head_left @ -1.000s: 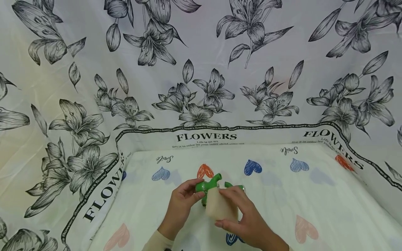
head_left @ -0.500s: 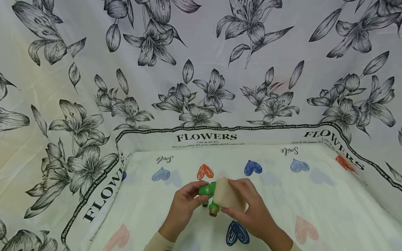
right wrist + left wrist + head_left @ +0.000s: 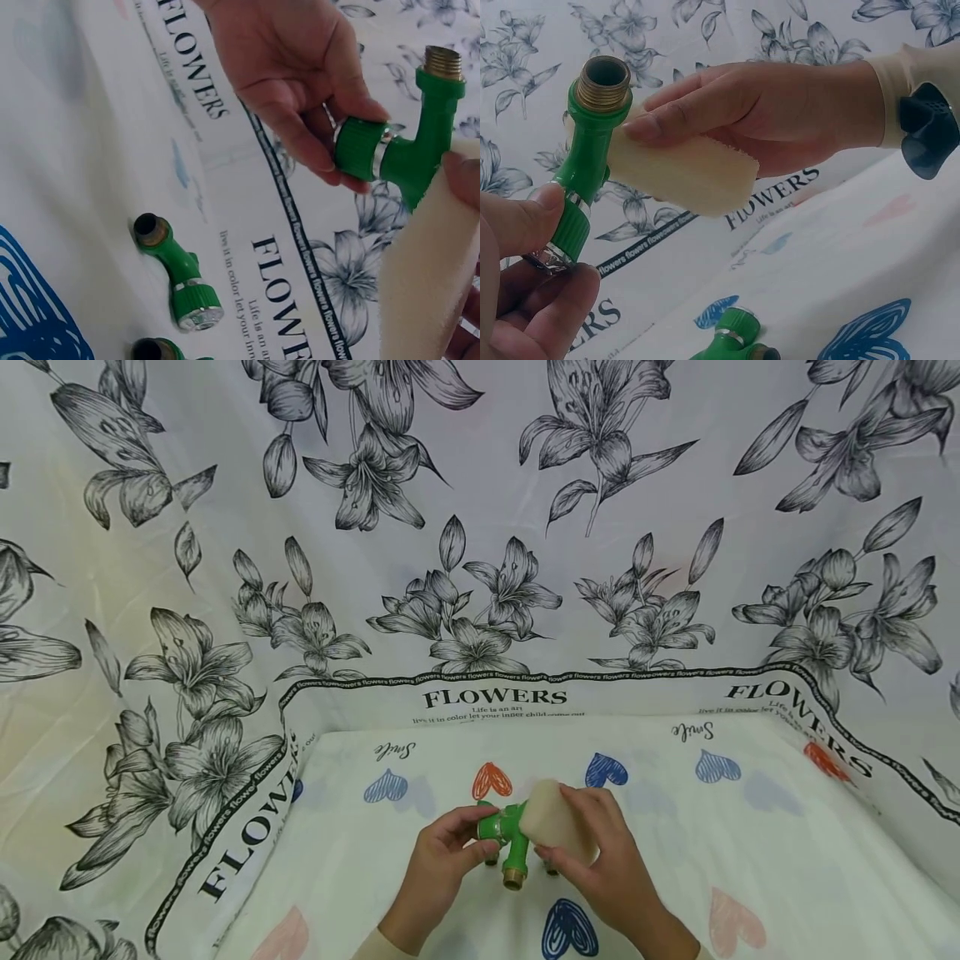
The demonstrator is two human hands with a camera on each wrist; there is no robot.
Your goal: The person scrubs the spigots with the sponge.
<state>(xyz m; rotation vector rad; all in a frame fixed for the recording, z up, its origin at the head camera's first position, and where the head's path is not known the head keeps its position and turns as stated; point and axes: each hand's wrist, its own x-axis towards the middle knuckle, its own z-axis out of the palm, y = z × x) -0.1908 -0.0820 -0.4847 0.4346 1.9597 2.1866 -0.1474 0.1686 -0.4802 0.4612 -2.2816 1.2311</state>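
A person's left hand (image 3: 442, 860) grips a green pipe fitting (image 3: 515, 847) by its ribbed collar (image 3: 568, 225), the thumb on one side and the fingers curled round the other. The fitting is held up off a white cloth (image 3: 360, 843) printed with hearts — its threaded brass end (image 3: 604, 99) aimed toward the wearer of the head camera. The right hand (image 3: 611, 868) pinches a cream, sponge-like block (image 3: 551, 820) between thumb and fingers, the block set up against the fitting's body. Below the hands, a second green fitting (image 3: 171, 259) lies on its side on the cloth, and part of a third fitting (image 3: 171, 347) shows near it at the bottom of the right wrist view. A dark band (image 3: 930, 127) is worn at the cuff of the right cream sleeve (image 3: 889, 94). Behind the scene hangs a pale curtain (image 3: 483, 477) — black-line lilies above, the word "FLOWERS" along its lower border.
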